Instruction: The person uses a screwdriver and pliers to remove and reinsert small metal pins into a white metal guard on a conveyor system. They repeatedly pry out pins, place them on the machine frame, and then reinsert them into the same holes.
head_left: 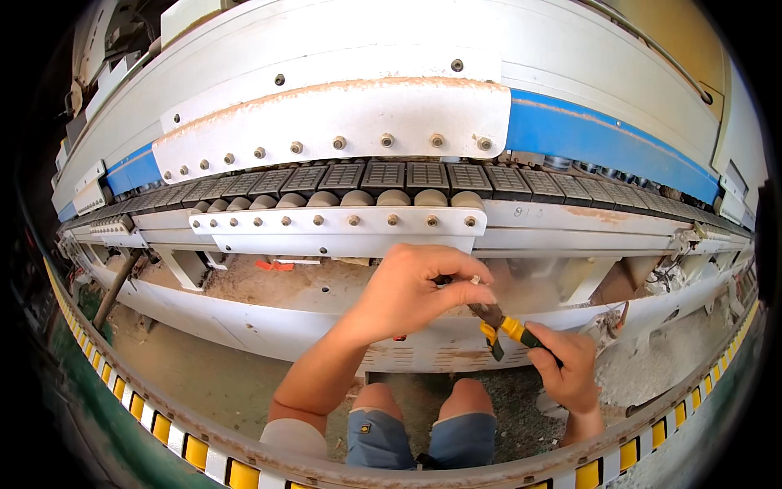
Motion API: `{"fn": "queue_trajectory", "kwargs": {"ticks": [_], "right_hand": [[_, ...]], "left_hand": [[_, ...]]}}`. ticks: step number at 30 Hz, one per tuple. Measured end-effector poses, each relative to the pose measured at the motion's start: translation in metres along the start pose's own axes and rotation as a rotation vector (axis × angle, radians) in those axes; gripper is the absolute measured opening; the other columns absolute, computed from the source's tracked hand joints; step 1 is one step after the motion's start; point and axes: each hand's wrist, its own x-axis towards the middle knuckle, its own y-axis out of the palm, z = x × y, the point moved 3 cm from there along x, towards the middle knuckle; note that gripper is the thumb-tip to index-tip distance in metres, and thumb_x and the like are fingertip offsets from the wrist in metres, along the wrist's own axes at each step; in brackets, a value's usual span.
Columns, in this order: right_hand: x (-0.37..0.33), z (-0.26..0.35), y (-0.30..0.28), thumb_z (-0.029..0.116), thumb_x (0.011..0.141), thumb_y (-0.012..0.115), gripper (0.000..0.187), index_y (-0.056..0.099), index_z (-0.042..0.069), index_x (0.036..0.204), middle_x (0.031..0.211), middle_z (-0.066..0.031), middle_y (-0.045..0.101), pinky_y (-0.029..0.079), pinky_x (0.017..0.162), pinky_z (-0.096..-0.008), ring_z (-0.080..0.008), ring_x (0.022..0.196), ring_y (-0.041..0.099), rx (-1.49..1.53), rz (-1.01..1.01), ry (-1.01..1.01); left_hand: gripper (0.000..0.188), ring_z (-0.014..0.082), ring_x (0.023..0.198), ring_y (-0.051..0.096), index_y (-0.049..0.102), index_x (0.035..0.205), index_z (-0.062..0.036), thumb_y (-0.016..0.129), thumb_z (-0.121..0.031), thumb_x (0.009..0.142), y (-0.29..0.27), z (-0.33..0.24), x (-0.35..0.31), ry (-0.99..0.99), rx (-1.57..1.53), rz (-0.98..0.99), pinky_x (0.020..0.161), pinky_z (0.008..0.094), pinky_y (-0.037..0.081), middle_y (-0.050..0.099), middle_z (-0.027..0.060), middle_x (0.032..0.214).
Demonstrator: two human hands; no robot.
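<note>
Pliers [511,328] are being gripped by the right hand [568,367]; a small pale piece [476,280] is being pinched by the left hand [414,281].

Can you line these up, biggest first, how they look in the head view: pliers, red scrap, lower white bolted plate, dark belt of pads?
1. Dark belt of pads
2. Lower white bolted plate
3. Pliers, partly covered by the right hand
4. Red scrap

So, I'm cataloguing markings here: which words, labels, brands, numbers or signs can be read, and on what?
Pale rail, right of the rollers: a short row of dark characters, not copied here.
Blue shorts: a yellow-and-dark patch, too small to read.
Pliers: no lettering I can make out.
</note>
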Motion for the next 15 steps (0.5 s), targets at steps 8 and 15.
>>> {"fn": "queue_trajectory", "kwargs": {"ticks": [8,15], "right_hand": [[0.0,0.017,0.012,0.011,0.092,0.075,0.029,0.073,-0.002,0.118,0.087,-0.0181,0.075,0.054,0.065,-0.0357,-0.0311,0.069,0.072,-0.02,-0.038,0.057],[0.001,0.021,0.028,0.014,0.091,0.078,0.029,0.075,-0.002,0.115,0.095,-0.0204,0.077,0.057,0.067,-0.0357,-0.0314,0.075,0.075,0.064,0.082,0.149]], "left_hand": [[0.023,0.011,0.08,0.068,0.076,0.104,0.0033,0.067,-0.019,0.104,0.031,0.043,-0.016,0.031,-0.464,-0.283,0.072,0.026,0.054,0.078,0.0065,0.091],[0.02,0.0135,0.07,0.067,0.072,0.096,0.0009,0.065,-0.016,0.102,0.017,0.052,-0.055,0.14,0.194,-0.494,0.066,0.0284,0.053,0.077,0.0105,0.092]]}}
